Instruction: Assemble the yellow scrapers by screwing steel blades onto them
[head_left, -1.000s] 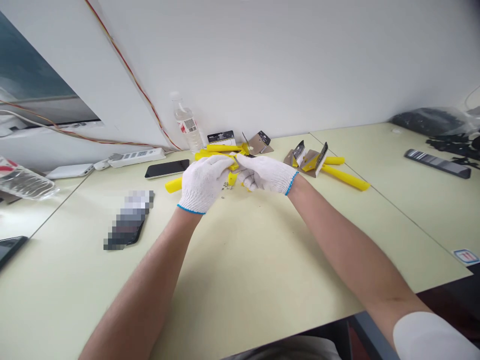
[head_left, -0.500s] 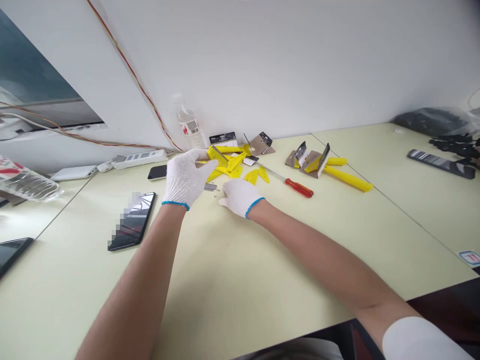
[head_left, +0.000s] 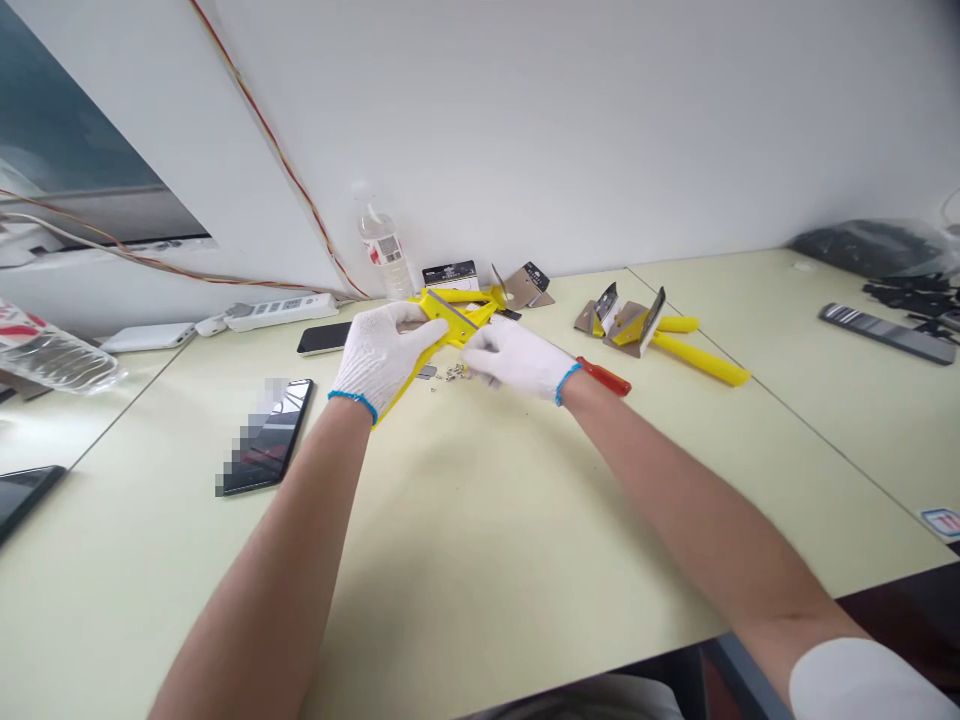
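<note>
Nearest are two bare forearms, reaching in from the bottom corners and converging at the table (head_left: pixel 480 520); each ends in a white knit glove with a blue cuff. The left hand (head_left: pixel 382 360) is closed around the yellow frame (head_left: pixel 450 325), grasping it; the frame's long axis runs diagonally across the table, its low end toward the person and left, its high end away and right, with a thin metal strip (head_left: pixel 450 313) along it. The right hand (head_left: pixel 514 358) lies across the frame's middle, fingers pointing left; whether it grips or only touches, one cannot tell. Just below the frame sit one small metal plate (head_left: pixel 426 372) and a small cluster of screws (head_left: pixel 454 372); a screwdriver's red handle (head_left: pixel 604 376) pokes out just beyond the right wrist. To the left lie three phones: one pixelated (head_left: pixel 266 437), one at the edge (head_left: pixel 22 497), one behind the left hand (head_left: pixel 322 338). Farther right are two yellow bars (head_left: pixel 701 360) beside blade packs (head_left: pixel 622 325); beyond the frame stand one bottle (head_left: pixel 384 255) and one power strip (head_left: pixel 281 311) against the wall.
</note>
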